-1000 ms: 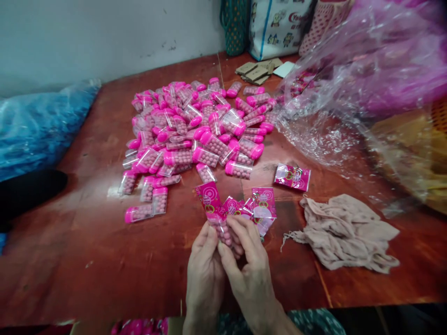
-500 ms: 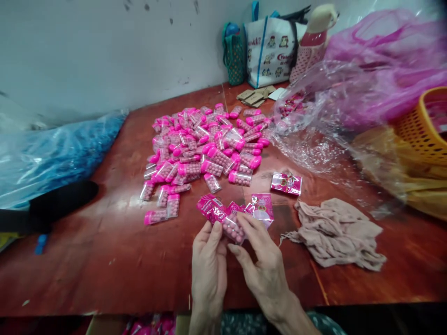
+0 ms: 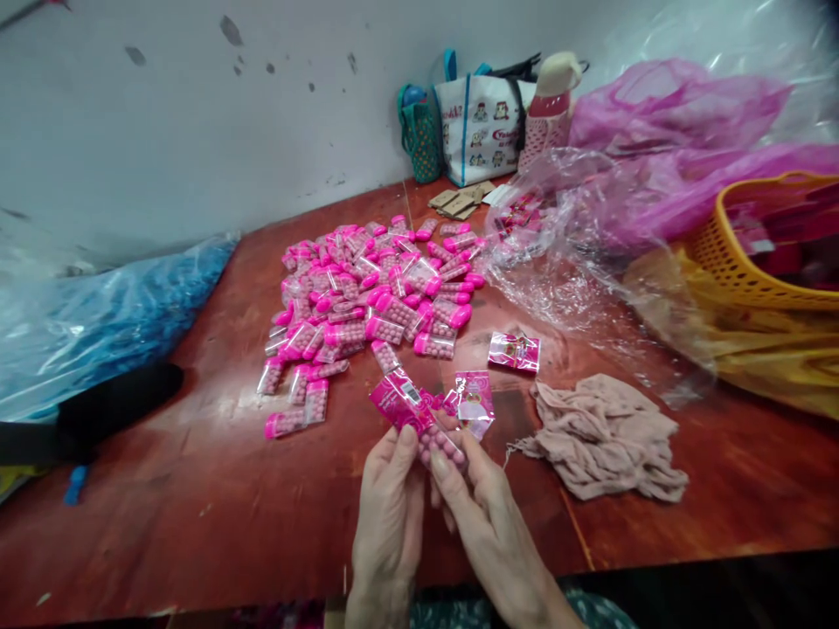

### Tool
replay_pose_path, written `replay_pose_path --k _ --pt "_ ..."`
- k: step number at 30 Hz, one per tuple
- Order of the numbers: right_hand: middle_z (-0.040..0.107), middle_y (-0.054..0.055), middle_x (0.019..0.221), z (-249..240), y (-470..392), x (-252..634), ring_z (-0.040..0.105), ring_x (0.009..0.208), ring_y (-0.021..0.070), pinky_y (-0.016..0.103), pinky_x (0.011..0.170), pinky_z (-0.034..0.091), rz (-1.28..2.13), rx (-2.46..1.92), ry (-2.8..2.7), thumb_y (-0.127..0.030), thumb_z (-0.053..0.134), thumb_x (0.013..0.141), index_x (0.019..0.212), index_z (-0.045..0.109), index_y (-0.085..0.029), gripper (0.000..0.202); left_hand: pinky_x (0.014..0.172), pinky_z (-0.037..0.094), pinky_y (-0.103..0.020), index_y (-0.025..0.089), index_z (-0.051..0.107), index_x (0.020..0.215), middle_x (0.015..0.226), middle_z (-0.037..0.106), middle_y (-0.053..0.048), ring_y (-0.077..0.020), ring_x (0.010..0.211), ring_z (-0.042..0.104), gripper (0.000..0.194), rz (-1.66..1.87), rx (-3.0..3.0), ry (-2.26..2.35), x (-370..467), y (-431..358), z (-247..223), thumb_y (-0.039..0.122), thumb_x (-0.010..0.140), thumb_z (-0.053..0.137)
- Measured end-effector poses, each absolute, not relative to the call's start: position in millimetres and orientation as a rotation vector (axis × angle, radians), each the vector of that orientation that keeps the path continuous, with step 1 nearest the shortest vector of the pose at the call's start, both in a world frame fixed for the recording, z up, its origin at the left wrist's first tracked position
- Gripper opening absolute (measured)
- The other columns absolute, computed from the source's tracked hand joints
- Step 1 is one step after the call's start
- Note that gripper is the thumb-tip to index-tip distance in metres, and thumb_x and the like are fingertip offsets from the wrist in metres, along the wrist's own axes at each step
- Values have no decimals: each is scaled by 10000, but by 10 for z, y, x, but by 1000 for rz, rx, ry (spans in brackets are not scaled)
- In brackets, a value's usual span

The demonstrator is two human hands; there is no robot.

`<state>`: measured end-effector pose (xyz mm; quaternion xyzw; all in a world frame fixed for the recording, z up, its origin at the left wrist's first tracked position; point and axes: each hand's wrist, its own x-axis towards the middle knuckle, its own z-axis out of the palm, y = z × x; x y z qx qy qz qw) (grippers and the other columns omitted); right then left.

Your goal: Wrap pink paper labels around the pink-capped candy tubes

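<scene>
Left hand (image 3: 388,502) points away, thumb on top; right hand (image 3: 488,515) slants in from lower right. Both pinch one bead-filled tube (image 3: 447,446) between thumb and fingers.

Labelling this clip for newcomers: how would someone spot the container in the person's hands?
On the reddish table lies a heap of pink-capped containers. Nearer the camera, between the left hand and right hand, is the container of pink balls; unlike those heaped, it has a printed magenta wrapper at its far end.
</scene>
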<state>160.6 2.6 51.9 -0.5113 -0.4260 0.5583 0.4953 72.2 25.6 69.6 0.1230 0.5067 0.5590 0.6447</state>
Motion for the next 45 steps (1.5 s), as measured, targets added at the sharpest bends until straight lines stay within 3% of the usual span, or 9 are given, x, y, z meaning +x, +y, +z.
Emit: replay_pose_path --k 7,19,23,28,34,38,42,45 --pt "647 44 740 465 -119 1454 605 629 187 239 520 481 1130 -1338 -984 -409 472 862 974 601 -208 264 673 530 -251 148 697 864 713 694 -49 -161 706 658 145 1275 199 1142 891 98 696 231 752 657" --pt "585 15 669 373 -29 1312 537 543 138 201 434 426 1373 -1255 -954 -420 480 856 982 579 -197 274 677 535 -278 153 693 914 882 707 -83 -181 751 656 189 1311 283 1164 506 194 701 269 790 610" --pt "556 -2 620 407 46 1375 511 496 106 187 436 417 1576 -1136 -1013 -427 476 861 848 557 -172 267 576 540 -270 143 694 900 831 710 -84 -175 645 655 185 1275 399 1176 440 265 688 243 750 654" --pt "431 -63 442 483 114 1503 347 330 46 164 341 282 1803 -1005 -928 -459 446 873 647 450 -174 364 509 534 -260 147 687 945 820 708 -103 -183 612 651 225 1252 403 1123 540 171 677 240 741 661" --pt "409 -52 477 500 -22 1468 352 393 69 186 363 264 1592 -1201 -912 -469 513 826 617 454 -185 357 439 484 -207 159 664 1020 873 707 -123 -143 545 616 265 1252 307 1065 652 33 649 271 785 610" --pt "371 -57 473 485 -79 1429 321 396 66 193 366 242 1553 -1209 -912 -484 482 839 600 461 -180 387 370 394 -160 160 668 1019 865 707 -127 -79 440 518 276 1299 340 1092 706 -43 656 286 778 624" --pt "359 -54 476 505 -101 1374 308 407 63 192 369 237 1445 -1273 -869 -489 490 830 580 478 -171 405 323 301 -151 168 682 992 711 702 -89 -39 344 381 270 1307 365 1160 732 -146 620 326 786 612" --pt "341 -57 490 474 -97 1297 298 407 63 191 365 230 1439 -1273 -834 -505 488 823 599 482 -172 401 325 308 -166 159 684 978 619 679 -66 -69 356 438 304 1281 372 1177 675 -139 597 370 769 621"
